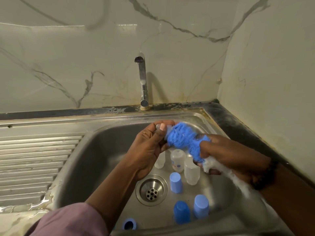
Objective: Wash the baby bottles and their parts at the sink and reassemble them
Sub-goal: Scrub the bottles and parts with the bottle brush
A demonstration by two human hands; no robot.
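Over the steel sink, my left hand pinches a small clear bottle part, mostly hidden by my fingers. My right hand grips a blue and white net scrubber whose blue end presses against that part. Three clear bottles stand in the basin below: one at the left, a printed one in the middle, one at the right. Three blue caps stand nearby: one beside the drain, a darker one, and a pale one. A blue ring lies at the basin's near edge.
The chrome tap rises behind the basin with no water running. The drain sits mid-basin. A wet ribbed draining board lies to the left. Marble walls close the back and right, with a dark counter strip along the right.
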